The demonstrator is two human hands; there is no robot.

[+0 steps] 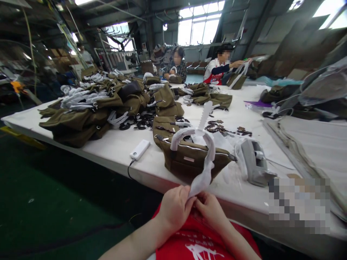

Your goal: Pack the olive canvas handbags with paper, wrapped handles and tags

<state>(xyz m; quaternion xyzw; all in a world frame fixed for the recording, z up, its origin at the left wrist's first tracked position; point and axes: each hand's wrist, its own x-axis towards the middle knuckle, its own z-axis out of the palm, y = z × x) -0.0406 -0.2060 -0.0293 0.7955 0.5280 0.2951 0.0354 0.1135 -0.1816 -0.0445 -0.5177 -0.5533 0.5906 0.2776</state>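
Note:
An olive-green handbag stands upright at the table's near edge, its zip and small front label facing me. White wrapping covers its raised handle. From the handle a loose white wrapping strip runs down toward me. My left hand is closed on the lower end of this strip, pinching it between thumb and fingers. Close beside it, my right hand is closed too, fingertips pressed together; what they hold is hidden. A jagged-edged white strip sticks up behind the handle.
A grey tape dispenser stands right of the bag, and a white power bank with a cable lies left. Olive bags pile up across the left. Dark straps lie behind. Two co-workers sit at the far side.

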